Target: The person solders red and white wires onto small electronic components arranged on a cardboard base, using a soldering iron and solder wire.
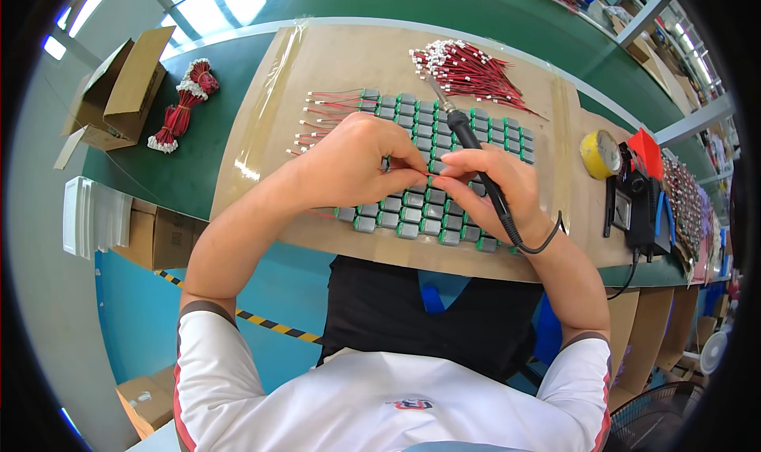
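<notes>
Over our block grid (pixel 411 214) | left hand (pixel 357 160), hold unclear, meets right hand (pixel 517 181), gripping soldering iron (pixel 466 132) | we'd keep it pointed away

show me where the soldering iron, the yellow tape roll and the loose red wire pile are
soldering iron (pixel 469 137): head view, on its black handle, near the metal end
yellow tape roll (pixel 591 155): head view, on its yellow side
loose red wire pile (pixel 476 73): head view, on the red strands mid-heap

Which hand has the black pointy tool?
The person's right hand: the black-handled soldering iron lies across it, its metal end pointing away from the person. The left hand has no such tool.
</notes>
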Motion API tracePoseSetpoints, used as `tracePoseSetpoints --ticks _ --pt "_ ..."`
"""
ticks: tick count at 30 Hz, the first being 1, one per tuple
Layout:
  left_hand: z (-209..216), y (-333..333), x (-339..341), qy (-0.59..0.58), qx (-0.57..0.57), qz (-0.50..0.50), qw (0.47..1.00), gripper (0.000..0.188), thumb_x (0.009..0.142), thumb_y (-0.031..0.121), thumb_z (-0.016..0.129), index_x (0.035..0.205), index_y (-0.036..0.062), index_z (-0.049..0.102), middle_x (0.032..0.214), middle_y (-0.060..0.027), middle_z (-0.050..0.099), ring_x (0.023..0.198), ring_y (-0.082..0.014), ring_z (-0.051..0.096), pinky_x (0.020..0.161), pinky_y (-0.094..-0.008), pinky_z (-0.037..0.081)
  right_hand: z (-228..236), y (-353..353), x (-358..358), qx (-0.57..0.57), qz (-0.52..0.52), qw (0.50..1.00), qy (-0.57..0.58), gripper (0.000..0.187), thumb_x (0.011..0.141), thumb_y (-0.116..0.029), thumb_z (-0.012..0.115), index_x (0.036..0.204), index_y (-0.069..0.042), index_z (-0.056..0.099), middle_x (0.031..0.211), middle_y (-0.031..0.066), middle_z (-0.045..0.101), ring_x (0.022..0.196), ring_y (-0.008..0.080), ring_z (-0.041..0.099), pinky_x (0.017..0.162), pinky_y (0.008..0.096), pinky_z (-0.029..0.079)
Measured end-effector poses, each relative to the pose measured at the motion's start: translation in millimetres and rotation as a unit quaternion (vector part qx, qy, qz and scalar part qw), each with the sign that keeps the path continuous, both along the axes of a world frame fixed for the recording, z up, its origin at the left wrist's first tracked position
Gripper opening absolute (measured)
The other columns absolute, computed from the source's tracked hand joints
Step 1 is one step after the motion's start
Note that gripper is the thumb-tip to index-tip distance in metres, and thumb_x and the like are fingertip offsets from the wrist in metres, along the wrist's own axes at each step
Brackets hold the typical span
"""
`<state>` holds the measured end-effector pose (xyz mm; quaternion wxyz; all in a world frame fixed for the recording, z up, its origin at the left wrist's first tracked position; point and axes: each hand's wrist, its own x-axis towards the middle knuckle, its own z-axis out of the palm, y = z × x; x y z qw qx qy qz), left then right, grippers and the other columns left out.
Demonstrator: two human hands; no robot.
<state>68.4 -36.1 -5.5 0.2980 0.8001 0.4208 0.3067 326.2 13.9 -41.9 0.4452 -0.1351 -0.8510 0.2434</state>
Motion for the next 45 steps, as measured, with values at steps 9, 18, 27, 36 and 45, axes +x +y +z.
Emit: tracePoseSetpoints --ticks 9,18,27,36,45 --pt "0 -5 -45 -0.011 -0.002 0.015 1.000 0.008 0.084 -0.001 0.081 0.086 0.0014 0.073 0.082 -0.0048 0.071 0.075 -0.0184 0.064 0.067 -0.0332 0.050 6 1 5 0.047 -0.018 0.997 -0.056 0.040 0.089 0.003 0.086 0.127 -0.003 0.075 0.086 0.0077 0.075 0.069 0.0220 0.068 0.063 0.0327 0.055" --pt "-25 -8 -74 -0.019 0.070 -0.016 0.997 0.012 0.075 0.002 0.079 0.077 0.0025 0.067 0.098 -0.0094 0.071 0.093 -0.0249 0.064 0.081 -0.0372 0.051 4 2 12 -0.023 0.044 0.998 -0.030 0.061 0.092 -0.020 0.088 0.144 0.005 0.069 0.106 0.0153 0.079 0.081 0.0210 0.075 0.071 0.0324 0.062" --pt "-34 -5 -76 -0.006 0.062 -0.057 0.996 0.017 0.066 0.002 0.078 0.072 0.0021 0.062 0.107 -0.0125 0.069 0.103 -0.0327 0.064 0.091 -0.0439 0.051 3 -6 12 0.060 0.075 0.993 -0.074 0.045 0.080 0.001 0.085 0.124 0.006 0.078 0.088 0.0151 0.076 0.067 0.0237 0.073 0.059 0.0322 0.057" --pt "-36 -7 -74 -0.002 0.062 -0.045 0.997 0.020 0.065 0.001 0.081 0.071 0.0018 0.062 0.106 -0.0123 0.069 0.103 -0.0319 0.064 0.088 -0.0434 0.051 0 -5 9 0.036 0.128 0.988 -0.074 0.040 0.082 -0.001 0.086 0.120 0.006 0.080 0.090 0.0160 0.077 0.070 0.0258 0.075 0.061 0.0326 0.059" --pt "-37 -6 -73 0.003 0.074 -0.044 0.996 0.020 0.065 0.001 0.081 0.071 0.0016 0.062 0.105 -0.0126 0.069 0.100 -0.0320 0.064 0.090 -0.0439 0.051 -2 -3 6 0.043 0.145 0.986 -0.070 0.039 0.082 -0.002 0.086 0.120 0.007 0.079 0.090 0.0155 0.076 0.068 0.0255 0.073 0.059 0.0334 0.057"
